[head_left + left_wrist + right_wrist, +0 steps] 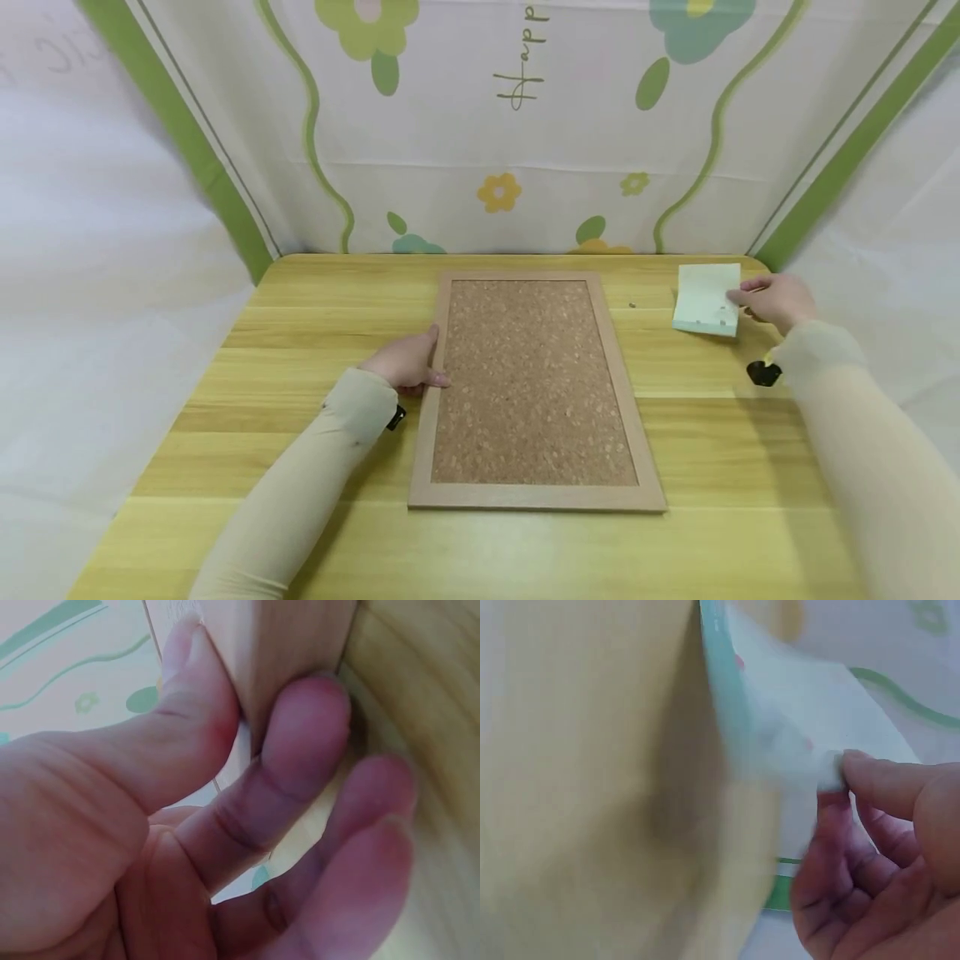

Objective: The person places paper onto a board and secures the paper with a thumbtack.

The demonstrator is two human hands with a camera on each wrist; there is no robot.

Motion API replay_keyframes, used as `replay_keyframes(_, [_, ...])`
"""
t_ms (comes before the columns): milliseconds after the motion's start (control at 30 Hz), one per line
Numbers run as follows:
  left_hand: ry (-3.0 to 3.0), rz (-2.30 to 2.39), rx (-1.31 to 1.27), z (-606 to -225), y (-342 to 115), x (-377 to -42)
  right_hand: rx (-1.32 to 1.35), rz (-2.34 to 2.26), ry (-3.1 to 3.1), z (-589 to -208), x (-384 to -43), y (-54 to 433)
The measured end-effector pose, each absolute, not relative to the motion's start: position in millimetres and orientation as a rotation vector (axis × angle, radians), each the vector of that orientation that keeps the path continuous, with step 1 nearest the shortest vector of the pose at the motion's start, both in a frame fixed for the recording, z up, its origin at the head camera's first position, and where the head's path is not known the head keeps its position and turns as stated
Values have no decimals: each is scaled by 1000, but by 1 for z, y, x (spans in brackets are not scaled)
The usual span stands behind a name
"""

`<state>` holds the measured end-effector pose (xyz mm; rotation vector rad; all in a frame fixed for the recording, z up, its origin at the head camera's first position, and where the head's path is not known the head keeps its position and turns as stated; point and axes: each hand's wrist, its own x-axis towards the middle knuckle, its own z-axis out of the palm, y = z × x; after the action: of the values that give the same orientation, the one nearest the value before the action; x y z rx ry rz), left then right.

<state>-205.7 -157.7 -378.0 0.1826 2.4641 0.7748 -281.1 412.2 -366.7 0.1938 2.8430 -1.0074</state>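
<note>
A cork board (532,383) in a pale wooden frame lies flat on the table. My left hand (402,362) grips its left edge. In the left wrist view the thumb (196,712) lies against the frame's face, and a fingertip (307,724) presses the side of the wooden frame (300,645). Over the far right of the table, my right hand (783,302) pinches a pale green sheet of paper (701,292) by its right edge. A teal strip with small printed marks runs along the sheet's near edge. The right wrist view shows thumb and forefinger meeting on the paper (825,697).
The wooden table (315,292) has rounded far corners. A small dark speck (632,305) lies between the board and the paper. Behind the table hangs a white curtain (562,142) with printed flowers and green bands.
</note>
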Motion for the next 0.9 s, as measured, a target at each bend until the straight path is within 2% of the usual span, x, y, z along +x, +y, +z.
replay_keyframes(233, [2454,794,163,-382,-160,-205,239,-1412,2748,-340,-267,407])
replay_keyframes(900, [2543,675,373,-388,-162,-206,65,-1578,2677,-310,-234,319])
